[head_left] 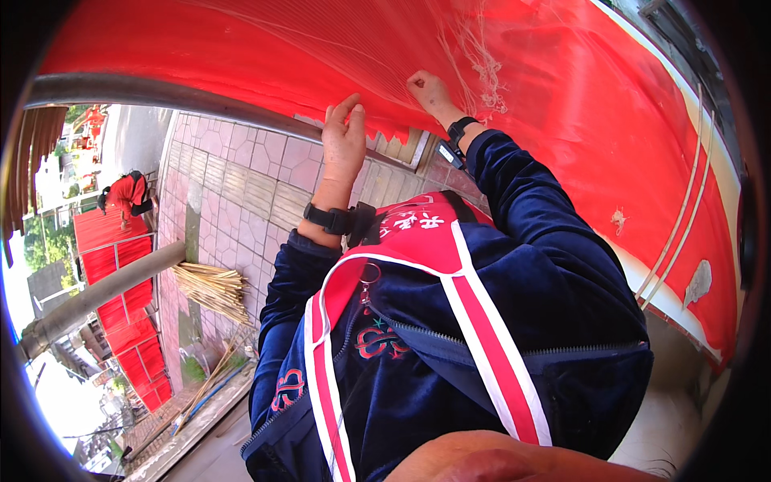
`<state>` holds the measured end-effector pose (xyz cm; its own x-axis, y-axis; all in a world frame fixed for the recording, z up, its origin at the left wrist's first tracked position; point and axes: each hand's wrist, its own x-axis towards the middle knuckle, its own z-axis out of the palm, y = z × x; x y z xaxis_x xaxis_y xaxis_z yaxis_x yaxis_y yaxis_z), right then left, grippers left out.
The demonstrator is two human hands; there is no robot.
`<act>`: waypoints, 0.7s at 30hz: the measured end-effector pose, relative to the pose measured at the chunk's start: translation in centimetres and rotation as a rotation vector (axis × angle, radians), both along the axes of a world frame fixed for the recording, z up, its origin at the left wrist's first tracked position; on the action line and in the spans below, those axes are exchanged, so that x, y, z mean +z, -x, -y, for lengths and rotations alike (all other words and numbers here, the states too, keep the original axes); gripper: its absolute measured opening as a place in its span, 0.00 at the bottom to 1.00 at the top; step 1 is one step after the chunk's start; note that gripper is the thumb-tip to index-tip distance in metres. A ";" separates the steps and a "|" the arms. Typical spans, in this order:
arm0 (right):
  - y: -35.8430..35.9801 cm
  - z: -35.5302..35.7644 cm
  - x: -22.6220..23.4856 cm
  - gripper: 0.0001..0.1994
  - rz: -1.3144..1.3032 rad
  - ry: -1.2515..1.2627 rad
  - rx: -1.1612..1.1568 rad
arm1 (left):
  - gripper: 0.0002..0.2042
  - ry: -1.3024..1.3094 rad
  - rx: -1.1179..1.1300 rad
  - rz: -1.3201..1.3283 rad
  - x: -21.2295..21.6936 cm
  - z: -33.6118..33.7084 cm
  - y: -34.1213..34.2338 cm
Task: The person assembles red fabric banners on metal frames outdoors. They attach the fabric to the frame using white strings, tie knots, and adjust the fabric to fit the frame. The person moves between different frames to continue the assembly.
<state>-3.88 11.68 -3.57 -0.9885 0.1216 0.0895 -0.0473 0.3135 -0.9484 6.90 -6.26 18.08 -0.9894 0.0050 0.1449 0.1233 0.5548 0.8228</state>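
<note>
Red sheeting point(586, 153) spreads along the top and right of the view, with fine pale threads point(365, 60) fanned in close lines across its upper part and a frayed white tangle point(488, 68) hanging loose over it, beyond the hands. The right hand point(434, 95) is against the threads, its fingers curled inward; I cannot tell whether the tips meet or clamp a strand. The left hand point(345, 136) is raised near the sheeting's ragged lower edge, just beside a grey metal tube point(185, 98), thumb and forefinger close to each other; whether they touch or pinch a thread does not show. The step in hand seems to be sorting or drawing these strands at the edge, a judgement from the hands' placing alone. If so, the next move calls for a light fingertip pinch on one strand and a steady pull, keeping it clear of the tangle, since such thin fibres could easily knot or snap. As for writing, the red apron point(474, 353) bears white characters point(420, 222) on its front, tilted and partly folded; the dark blue velvety jacket point(562, 273) carries pink embroidered motifs point(381, 341) that look ornamental. I make out no maker's label on the sheeting.
</note>
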 end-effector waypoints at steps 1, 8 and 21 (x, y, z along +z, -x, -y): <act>-0.2 -0.1 0.0 0.09 -0.007 -0.008 -0.007 | 0.15 0.004 0.002 0.004 0.0 0.1 0.0; -0.3 0.2 -0.7 0.11 0.131 -0.119 0.080 | 0.14 -0.039 -0.004 0.046 0.3 0.3 -0.6; -0.6 -0.1 0.6 0.10 -0.007 -0.019 0.030 | 0.14 -0.079 -0.006 0.058 0.1 0.7 -1.2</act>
